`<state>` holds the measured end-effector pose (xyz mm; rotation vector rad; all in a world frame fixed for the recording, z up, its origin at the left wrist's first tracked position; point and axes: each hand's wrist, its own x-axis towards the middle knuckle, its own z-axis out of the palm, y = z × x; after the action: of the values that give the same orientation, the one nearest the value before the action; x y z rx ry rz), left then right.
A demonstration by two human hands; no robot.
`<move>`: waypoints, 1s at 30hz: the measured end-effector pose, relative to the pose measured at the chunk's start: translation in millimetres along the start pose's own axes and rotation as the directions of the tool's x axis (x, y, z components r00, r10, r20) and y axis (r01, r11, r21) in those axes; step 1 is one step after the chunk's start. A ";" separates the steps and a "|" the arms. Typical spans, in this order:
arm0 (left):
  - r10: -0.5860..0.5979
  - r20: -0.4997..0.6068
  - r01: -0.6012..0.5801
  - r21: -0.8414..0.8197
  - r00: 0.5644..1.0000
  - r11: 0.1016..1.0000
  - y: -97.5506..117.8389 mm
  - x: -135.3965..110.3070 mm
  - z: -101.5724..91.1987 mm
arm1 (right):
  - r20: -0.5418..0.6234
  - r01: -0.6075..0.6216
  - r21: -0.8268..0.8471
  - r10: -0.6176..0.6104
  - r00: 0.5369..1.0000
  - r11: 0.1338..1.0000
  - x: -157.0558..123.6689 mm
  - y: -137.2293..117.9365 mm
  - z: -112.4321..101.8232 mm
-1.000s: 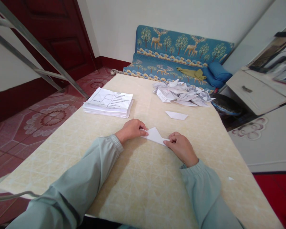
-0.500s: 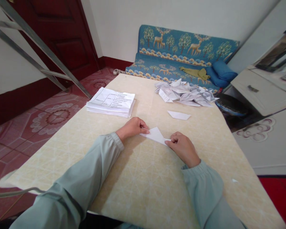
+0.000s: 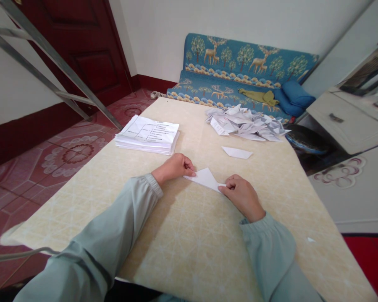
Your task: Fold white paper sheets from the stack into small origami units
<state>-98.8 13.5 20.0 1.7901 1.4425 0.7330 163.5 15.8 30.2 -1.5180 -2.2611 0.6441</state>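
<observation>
Between my hands, low over the tabletop, is a folded sheet of white paper [image 3: 205, 178] with a peak at its upper edge. My left hand [image 3: 176, 166] pinches its left end between thumb and fingers. The right end is gripped the same way by my right hand [image 3: 242, 195]. Just beyond lies another folded paper piece [image 3: 237, 152], flat and four-sided. Farther left sits a stack of printed sheets [image 3: 147, 134]. At the far right of the table is a heap of folded papers [image 3: 244, 122].
A pale patterned table [image 3: 189, 243] spreads under my forearms. A small paper scrap [image 3: 311, 240] lies near its right side. Behind stands a blue sofa [image 3: 229, 63] with deer and trees on it. A metal ladder [image 3: 59, 63] leans at left; a white cabinet [image 3: 343, 121] is at right.
My left hand has shifted very slightly left along the paper's end. My right hand keeps its grip, and the paper's shape looks the same.
</observation>
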 end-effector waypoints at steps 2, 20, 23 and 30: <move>-0.010 -0.018 0.011 0.060 1.000 0.998 3.4 -1.1 -0.7 | -0.008 -0.001 0.000 0.001 1.000 1.000 -0.1 -0.7 -0.3; -0.028 0.011 0.026 0.162 1.000 0.986 3.0 -5.5 -7.8 | -0.005 -0.006 0.002 0.006 1.000 1.000 -0.2 -3.1 -0.7; -0.023 0.030 0.019 0.129 0.999 0.992 1.4 -5.4 -10.6 | 0.000 -0.008 0.003 0.008 1.000 1.000 0.3 -2.2 -0.4; -0.042 -0.011 0.044 0.157 0.999 0.987 -3.4 -6.3 -8.6 | -0.006 -0.003 0.010 0.003 1.000 1.000 0.8 -0.8 0.0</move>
<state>-108.9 9.3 22.2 1.8696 1.5774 0.6195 162.6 16.3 30.7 -1.5173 -2.2479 0.6499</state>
